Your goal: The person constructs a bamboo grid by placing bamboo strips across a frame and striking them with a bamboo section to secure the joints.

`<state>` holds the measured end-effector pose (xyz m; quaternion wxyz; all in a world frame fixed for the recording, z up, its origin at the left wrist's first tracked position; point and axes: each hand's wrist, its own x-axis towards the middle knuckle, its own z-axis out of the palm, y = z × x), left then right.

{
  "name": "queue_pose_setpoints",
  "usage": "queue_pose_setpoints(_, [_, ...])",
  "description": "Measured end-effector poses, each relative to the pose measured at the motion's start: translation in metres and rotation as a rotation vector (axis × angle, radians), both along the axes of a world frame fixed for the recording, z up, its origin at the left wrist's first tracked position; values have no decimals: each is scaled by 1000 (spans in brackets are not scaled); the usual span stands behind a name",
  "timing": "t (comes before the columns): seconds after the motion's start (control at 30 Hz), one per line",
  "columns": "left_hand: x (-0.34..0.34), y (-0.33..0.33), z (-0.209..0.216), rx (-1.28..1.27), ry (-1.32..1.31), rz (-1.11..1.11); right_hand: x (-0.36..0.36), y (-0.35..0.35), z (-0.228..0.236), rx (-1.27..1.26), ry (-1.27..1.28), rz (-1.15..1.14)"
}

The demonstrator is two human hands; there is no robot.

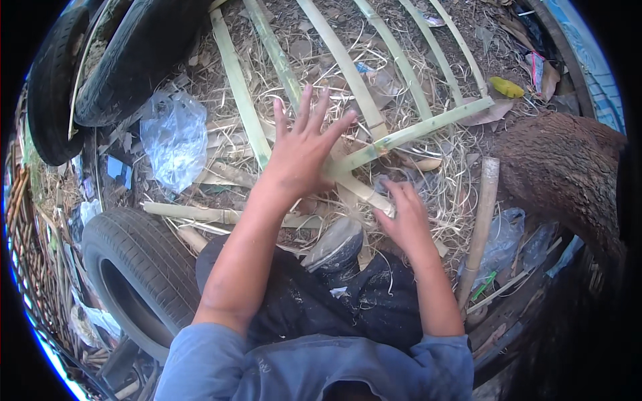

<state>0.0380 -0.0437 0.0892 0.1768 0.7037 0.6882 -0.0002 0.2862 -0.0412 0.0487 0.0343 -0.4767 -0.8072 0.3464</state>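
Several pale green bamboo strips (pixel 344 63) lie side by side on the ground, running away from me. A crosswise bamboo strip (pixel 428 127) lies over their near ends, slanting up to the right. My left hand (pixel 301 160) is spread flat with its fingers apart, over the left end of the crosswise strip and close to the neighbouring strips. My right hand (pixel 406 219) has its thumb and fingers around the near end of a short-looking bamboo piece (pixel 364 192). That piece's far part disappears beneath the crosswise strip and my left hand.
Tyres stand at the upper left (pixel 137 60) and near my left knee (pixel 144 267). A clear plastic bag (pixel 175 140) lies at left. On the right are a bamboo stick (pixel 480 227) and a thick tree trunk (pixel 568 174). Curly shavings (pixel 461 180) cover the ground.
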Motion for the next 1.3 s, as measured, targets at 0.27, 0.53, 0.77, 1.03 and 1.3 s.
queue_pose_setpoints(0.27, [-1, 0, -5, -38, -37, 41, 47, -3, 66, -103, -237, 168])
queue_pose_setpoints(0.53, [5, 4, -6, -97, 32, 18, 26, -17, 54, -64, -176, 131])
queue_pose_setpoints(0.77, [19, 16, -16, 11, -44, -7, -32, -37, -10, -259, 180, -146])
queue_pose_setpoints(1.03, [37, 19, -72, 229, -31, -75, -36, 23, 20, 310, 129, -140])
queue_pose_setpoints(1.3, [35, 18, -74, 270, -82, -35, -39, 37, -8, 432, 74, 40])
